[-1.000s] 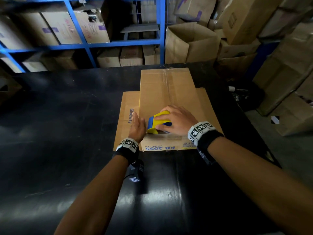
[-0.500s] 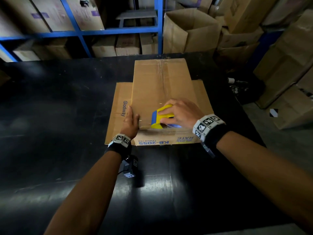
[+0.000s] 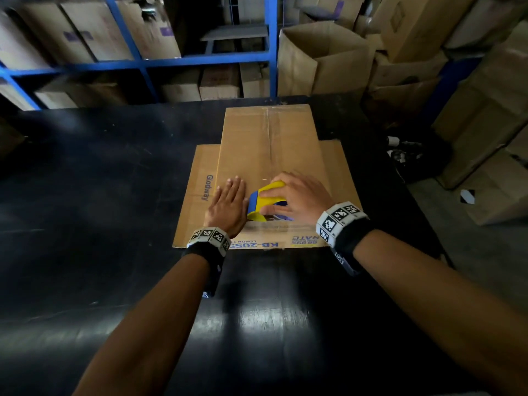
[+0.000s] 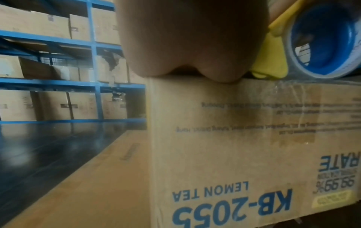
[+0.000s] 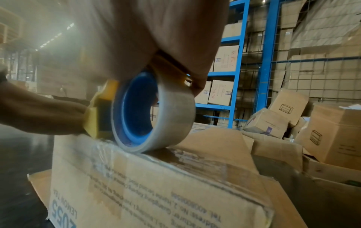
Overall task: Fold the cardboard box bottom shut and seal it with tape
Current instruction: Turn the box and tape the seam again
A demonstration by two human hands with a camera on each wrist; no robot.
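Note:
A brown cardboard box (image 3: pixel 268 144) printed "KB-2055 LEMON TEA" (image 4: pixel 230 200) stands upside down on a black table (image 3: pixel 85 195), its bottom flaps folded shut on top. My right hand (image 3: pixel 300 195) grips a yellow tape dispenser (image 3: pixel 264 201) with a blue-cored roll of clear tape (image 5: pixel 154 111) at the box's near top edge. Clear tape (image 5: pixel 109 155) runs down over the near side (image 5: pixel 156 192). My left hand (image 3: pixel 228 204) lies flat with straight fingers on the box top just left of the dispenser; its palm heel (image 4: pixel 195 46) presses the edge.
The box's lower flaps (image 3: pixel 197 195) spread out on the table to left and right. Blue shelving (image 3: pixel 200 58) full of cartons stands behind the table. Open and stacked cartons (image 3: pixel 323 55) crowd the back right and the floor on the right.
The dispenser and my right hand have stayed at the near top edge of the box. My left hand has spread flat on the box top beside the dispenser. The head view has shifted slightly.

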